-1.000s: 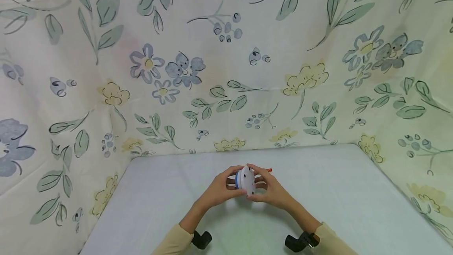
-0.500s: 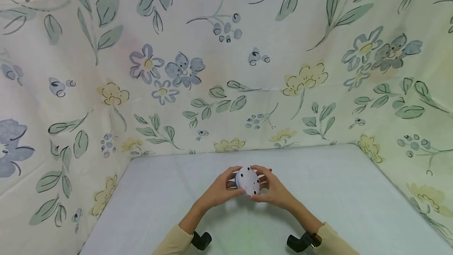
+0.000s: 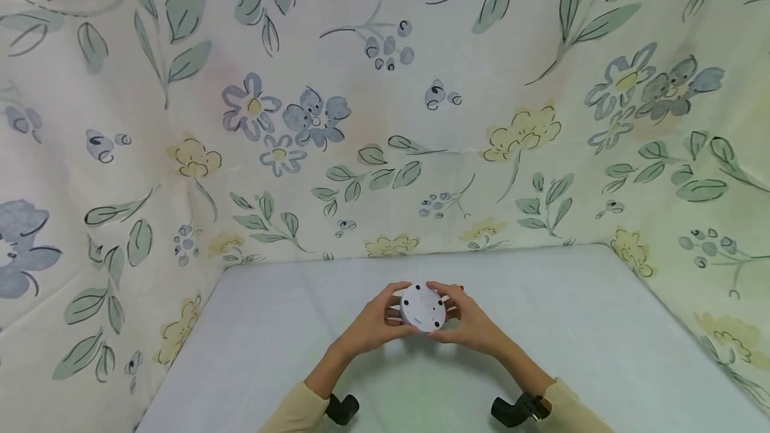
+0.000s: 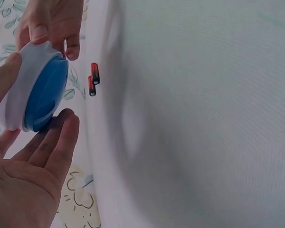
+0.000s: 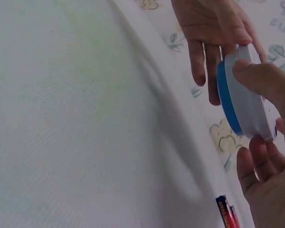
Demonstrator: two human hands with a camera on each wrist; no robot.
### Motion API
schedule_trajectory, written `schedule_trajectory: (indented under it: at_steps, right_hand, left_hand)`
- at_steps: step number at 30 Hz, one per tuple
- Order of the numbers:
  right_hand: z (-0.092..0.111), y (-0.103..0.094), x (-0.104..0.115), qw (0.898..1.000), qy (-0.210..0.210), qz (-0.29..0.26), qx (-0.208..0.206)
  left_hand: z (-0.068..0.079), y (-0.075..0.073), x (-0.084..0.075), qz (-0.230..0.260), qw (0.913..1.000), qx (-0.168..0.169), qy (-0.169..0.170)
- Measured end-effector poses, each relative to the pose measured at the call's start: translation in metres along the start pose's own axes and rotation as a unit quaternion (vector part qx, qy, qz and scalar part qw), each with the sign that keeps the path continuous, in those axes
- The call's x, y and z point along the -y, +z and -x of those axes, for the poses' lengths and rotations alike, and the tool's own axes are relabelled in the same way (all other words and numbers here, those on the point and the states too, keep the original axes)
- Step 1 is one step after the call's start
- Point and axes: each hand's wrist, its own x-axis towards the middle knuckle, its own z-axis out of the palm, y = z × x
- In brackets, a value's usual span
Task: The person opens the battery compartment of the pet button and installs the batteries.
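Between both hands is a round white device (image 3: 423, 308) with several dark spots and a patch of tiny holes on the face toward the head camera. Its other side is a glossy blue dome (image 4: 47, 92), plain in the left wrist view. My left hand (image 3: 371, 323) grips the left rim, thumb low and fingers behind. My right hand (image 3: 473, 327) holds the right rim the same way. In the right wrist view the white body (image 5: 249, 95) stands on edge, with a thumb pressing its side. The device is held above the table.
Two red and black batteries (image 4: 95, 73) lie on the white tabletop (image 3: 289, 313) beyond the right hand, mostly hidden from the head view. A floral cloth (image 3: 385, 119) hangs behind and at the sides. Black wrist cameras (image 3: 342, 409) sit on both forearms.
The device has turned in the hands: its perforated white face, seen at a slant before, now faces the head camera, and the blue side is out of the head view. Both hands stay nearly in place.
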Motion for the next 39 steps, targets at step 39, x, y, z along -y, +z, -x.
schedule_trajectory:
  at_steps: [39]
  right_hand:
    - [0.003,-0.004,-0.021,0.998,-0.001,-0.065,-0.012]
  left_hand:
    - [0.002,-0.003,0.017,0.02,0.9975,-0.067,0.002]
